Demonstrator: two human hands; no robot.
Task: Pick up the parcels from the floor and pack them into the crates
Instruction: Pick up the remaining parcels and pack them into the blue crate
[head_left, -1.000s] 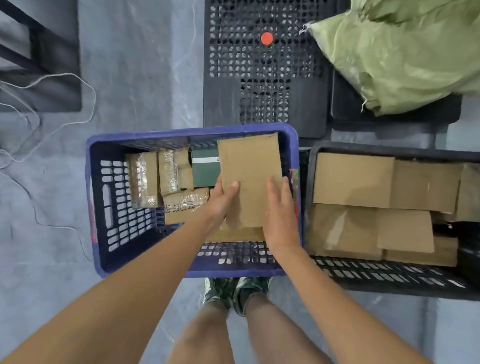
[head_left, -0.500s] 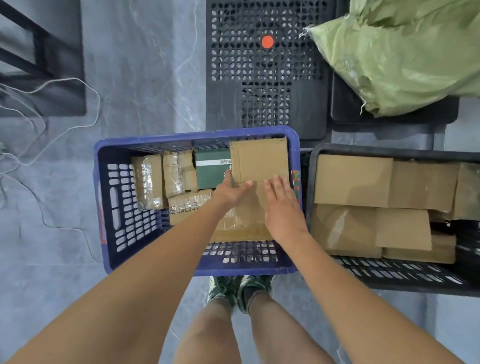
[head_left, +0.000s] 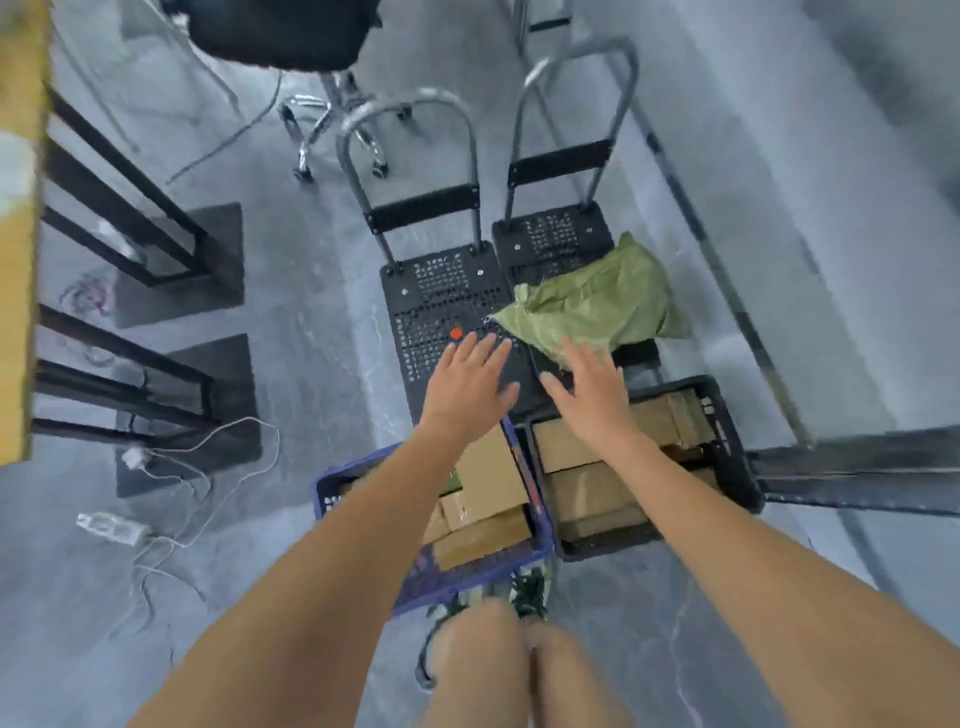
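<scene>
Both arms reach forward. The left hand (head_left: 467, 387) and the right hand (head_left: 589, 395) are held up with fingers spread, and they hold nothing. Below them sit a blue crate (head_left: 467, 577) and a black crate (head_left: 727, 441), side by side, both holding brown cardboard parcels (head_left: 491, 478). A green sack (head_left: 597, 301) lies on a black hand cart (head_left: 441, 291) beyond the hands.

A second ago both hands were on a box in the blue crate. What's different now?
Both hands let go of the cardboard box, which now lies in the blue crate. The left hand and right hand rose and reach forward, open and empty, toward the green sack on the black trolleys. The view tipped up, showing more floor. The black crate and its boxes stayed put.
</scene>
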